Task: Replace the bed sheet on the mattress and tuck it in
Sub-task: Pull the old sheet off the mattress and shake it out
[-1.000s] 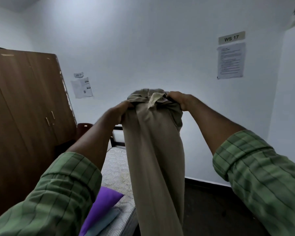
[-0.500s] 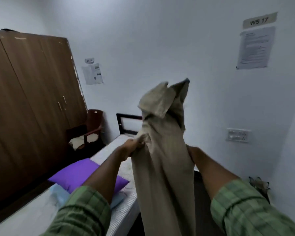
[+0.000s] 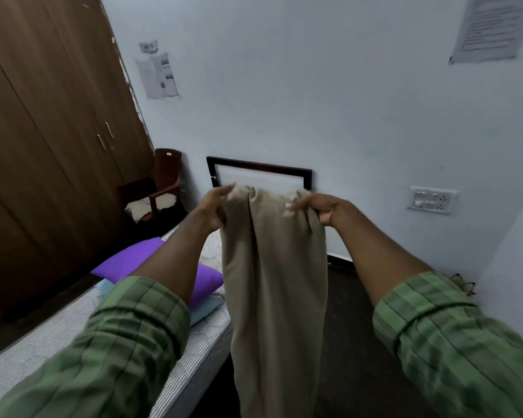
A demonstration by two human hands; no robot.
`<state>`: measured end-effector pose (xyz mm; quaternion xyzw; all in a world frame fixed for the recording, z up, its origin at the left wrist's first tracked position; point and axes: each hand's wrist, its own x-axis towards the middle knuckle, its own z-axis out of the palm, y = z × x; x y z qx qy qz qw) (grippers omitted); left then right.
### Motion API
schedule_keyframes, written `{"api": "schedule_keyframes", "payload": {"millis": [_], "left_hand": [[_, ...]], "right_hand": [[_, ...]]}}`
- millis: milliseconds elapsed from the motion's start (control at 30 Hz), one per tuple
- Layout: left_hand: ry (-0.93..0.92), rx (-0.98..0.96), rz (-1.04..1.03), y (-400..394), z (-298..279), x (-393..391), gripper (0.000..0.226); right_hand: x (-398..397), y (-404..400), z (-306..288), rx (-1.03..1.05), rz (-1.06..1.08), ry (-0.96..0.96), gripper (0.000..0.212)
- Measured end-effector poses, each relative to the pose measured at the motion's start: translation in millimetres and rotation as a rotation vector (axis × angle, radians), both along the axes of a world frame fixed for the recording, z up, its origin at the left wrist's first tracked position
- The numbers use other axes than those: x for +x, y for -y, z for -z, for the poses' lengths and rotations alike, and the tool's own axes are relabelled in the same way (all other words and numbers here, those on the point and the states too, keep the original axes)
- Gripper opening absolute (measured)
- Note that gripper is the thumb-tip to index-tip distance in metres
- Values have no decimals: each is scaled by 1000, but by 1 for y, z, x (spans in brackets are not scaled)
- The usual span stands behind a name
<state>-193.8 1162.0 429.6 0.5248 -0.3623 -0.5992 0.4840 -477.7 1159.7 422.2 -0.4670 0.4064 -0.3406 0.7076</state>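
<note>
The small wall label [image 3: 148,46] and both posted sheets are too blurred to read.

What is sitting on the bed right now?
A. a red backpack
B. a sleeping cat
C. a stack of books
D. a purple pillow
D: a purple pillow lies on the bare mattress, while both hands, left hand and right hand, hold the beige sheet up beside the bed.

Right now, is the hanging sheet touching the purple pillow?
Cannot tell. In the head view the sheet hangs from both hands and its left edge overlaps the pillow, but one view cannot show whether there is a gap in depth.
</note>
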Motion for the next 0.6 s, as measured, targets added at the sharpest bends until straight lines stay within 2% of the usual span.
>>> {"api": "schedule_keyframes", "payload": {"millis": [33, 67, 100, 133, 167, 233, 267, 300, 367, 433, 467, 500, 533, 600], "left_hand": [[-72, -26, 30, 1, 5, 2, 35], [-32, -35, 64, -1, 14, 1, 43], [110, -30, 93, -3, 26, -1, 52], [276, -14, 116, -2, 43, -4, 63], [420, 3, 110, 1, 57, -8, 68], [569, 21, 61, 7, 74, -16, 50], [578, 21, 52, 8, 78, -20, 40], [553, 20, 38, 7, 77, -23, 34], [293, 24, -20, 12, 76, -24, 37], [61, 35, -20, 19, 78, -22, 44], [57, 40, 36, 23, 81, -20, 48], [144, 63, 121, 25, 86, -20, 53], [286, 83, 169, 25, 93, -24, 56], [516, 58, 129, 25, 109, -31, 42]], "right_hand": [[-2, 6, -2, 7, 43, 94, 33], [-4, 11, 0, 30, 63, 211, 26], [-4, 9, 3, 62, 68, 249, 23], [-5, 9, 14, 89, 62, 150, 26], [-4, 9, 27, 106, 26, -55, 32], [-5, 15, 60, 144, -76, -370, 48], [-6, 17, 71, 161, -72, -421, 48], [-5, 17, 72, 163, -34, -403, 44], [-4, 19, 67, 161, 123, -208, 40], [-10, 27, 63, 168, 273, 35, 55], [-12, 29, 64, 183, 257, 96, 63], [-13, 25, 66, 202, 202, 37, 65], [-12, 22, 69, 211, 87, -103, 59], [-10, 22, 84, 207, -75, -431, 45]]}}
